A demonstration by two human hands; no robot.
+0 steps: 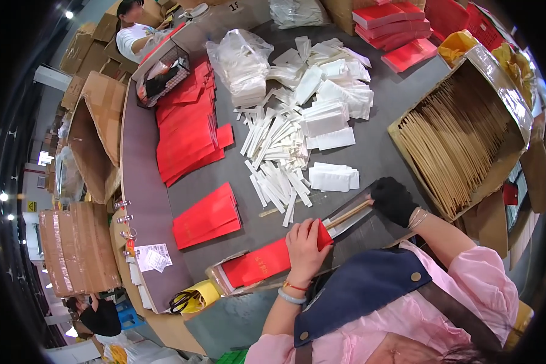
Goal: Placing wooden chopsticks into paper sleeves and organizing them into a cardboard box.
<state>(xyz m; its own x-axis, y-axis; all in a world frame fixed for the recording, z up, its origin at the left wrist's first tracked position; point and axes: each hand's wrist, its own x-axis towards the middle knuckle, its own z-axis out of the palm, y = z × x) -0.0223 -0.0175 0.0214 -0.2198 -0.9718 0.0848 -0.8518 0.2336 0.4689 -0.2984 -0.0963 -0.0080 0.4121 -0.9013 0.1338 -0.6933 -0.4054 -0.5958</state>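
My left hand [306,250] is bare and closed over the right end of a red paper sleeve [258,262] with gold print. That sleeve lies at the table's near edge, over a shallow cardboard tray [217,280]. In a black glove, my right hand [394,202] grips the far ends of wooden chopsticks [349,214]. Under the chopsticks shows a white paper strip [346,225]; whether my right hand holds it too is hidden. The other ends of the chopsticks meet the sleeve's opening beside my left fingers. A small stack of red sleeves [207,218] lies to the left.
Wrapped napkins [333,177] and narrow white packets [276,141] cover the middle. Larger red sleeve stacks [188,136] lie left. A carton of chopsticks [400,130] stands right. Scissors [185,301] sit in a yellow holder [203,296]. Two other people are at the left, beyond the table.
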